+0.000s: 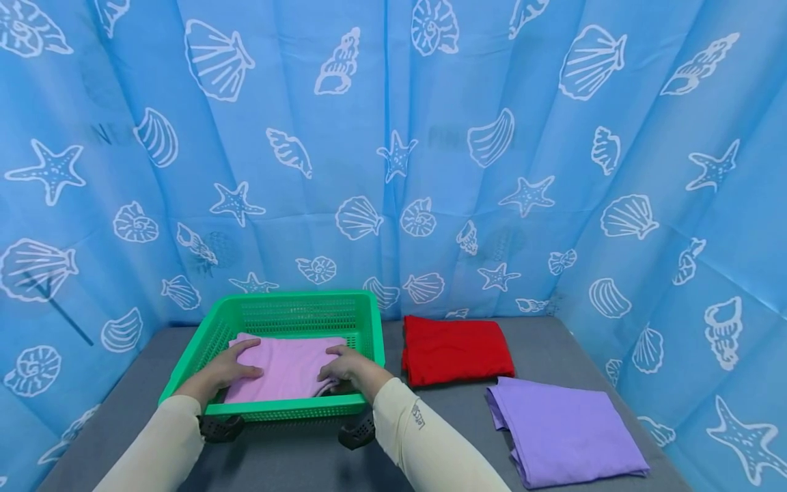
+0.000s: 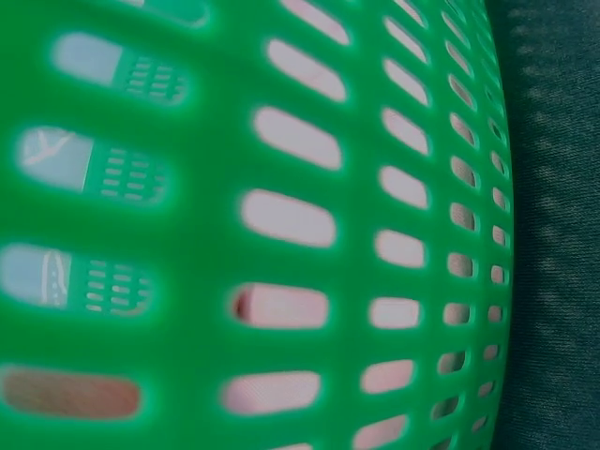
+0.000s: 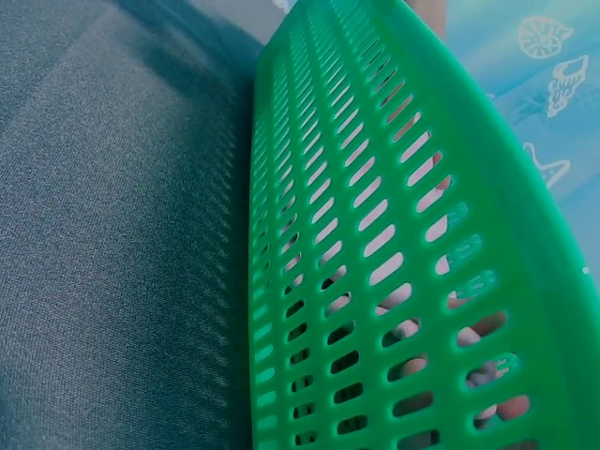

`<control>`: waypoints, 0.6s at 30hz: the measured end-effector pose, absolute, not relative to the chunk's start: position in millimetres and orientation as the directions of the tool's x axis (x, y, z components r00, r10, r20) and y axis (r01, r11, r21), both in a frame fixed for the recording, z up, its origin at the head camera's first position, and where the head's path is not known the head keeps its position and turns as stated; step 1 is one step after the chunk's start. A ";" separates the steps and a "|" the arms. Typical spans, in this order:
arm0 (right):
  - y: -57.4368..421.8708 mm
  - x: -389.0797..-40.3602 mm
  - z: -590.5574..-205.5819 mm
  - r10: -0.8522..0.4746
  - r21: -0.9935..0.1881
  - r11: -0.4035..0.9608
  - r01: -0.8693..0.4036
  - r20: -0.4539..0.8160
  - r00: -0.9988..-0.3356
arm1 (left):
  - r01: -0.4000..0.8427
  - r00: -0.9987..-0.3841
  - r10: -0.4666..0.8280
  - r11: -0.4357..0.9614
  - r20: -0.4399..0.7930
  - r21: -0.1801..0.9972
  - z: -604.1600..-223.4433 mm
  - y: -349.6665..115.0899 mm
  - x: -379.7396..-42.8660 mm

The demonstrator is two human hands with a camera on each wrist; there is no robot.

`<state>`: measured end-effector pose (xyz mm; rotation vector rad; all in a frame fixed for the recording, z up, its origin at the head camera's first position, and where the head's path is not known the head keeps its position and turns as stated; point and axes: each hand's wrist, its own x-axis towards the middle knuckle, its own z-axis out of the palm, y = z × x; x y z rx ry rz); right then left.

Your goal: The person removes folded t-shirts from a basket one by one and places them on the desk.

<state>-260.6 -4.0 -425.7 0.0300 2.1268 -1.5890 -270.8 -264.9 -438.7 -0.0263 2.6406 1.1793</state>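
Observation:
A folded pink cloth lies inside a green plastic basket with perforated walls. My left hand reaches over the basket's front left and grips the cloth's left side, thumb and a finger showing on top. At the cloth's right side my right hand holds its edge, where folded layers show. Their other fingers are mostly hidden. The left wrist view shows pink cloth through the slots of the basket wall. Through the slotted wall in the right wrist view, bits of cloth and fingers appear.
A folded red cloth lies right of the basket on the grey table surface. Nearer the front right is a folded purple cloth. A blue curtain with white shells and starfish hangs behind and at both sides.

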 end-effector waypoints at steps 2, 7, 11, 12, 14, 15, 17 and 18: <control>-5.0 -262.1 -426.5 -0.238 -0.893 0.367 0.262 -0.362 -0.901 | -0.117 -0.969 0.085 0.671 -0.233 0.732 -438.8 -265.1 -271.5; -7.1 -264.2 -427.1 -0.191 -0.878 0.445 0.175 -0.284 -0.940 | -0.116 -0.968 0.088 0.668 -0.233 0.735 -439.0 -265.7 -272.1; -6.9 -262.2 -424.4 -0.179 -0.892 0.402 0.207 -0.298 -0.938 | -0.121 -0.968 0.087 0.659 -0.235 0.743 -438.0 -265.2 -271.4; -6.8 -261.9 -423.8 -0.179 -0.898 0.380 0.222 -0.307 -0.935 | -0.126 -0.968 0.084 0.655 -0.237 0.745 -437.4 -264.8 -271.1; -6.8 -261.4 -423.4 -0.181 -0.905 0.349 0.243 -0.319 -0.930 | -0.128 -0.969 0.081 0.650 -0.235 0.749 -436.8 -264.2 -271.0; -6.9 -261.7 -423.5 -0.182 -0.910 0.327 0.255 -0.325 -0.928 | -0.129 -0.969 0.079 0.649 -0.234 0.750 -436.5 -263.9 -271.1; -7.1 -262.5 -424.4 -0.187 -0.917 0.291 0.273 -0.334 -0.924 | -0.135 -0.969 0.076 0.635 -0.235 0.761 -435.7 -263.1 -270.9; -7.2 -263.0 -424.9 -0.191 -0.919 0.279 0.277 -0.336 -0.922 | -0.137 -0.969 0.074 0.629 -0.234 0.766 -435.4 -262.7 -270.9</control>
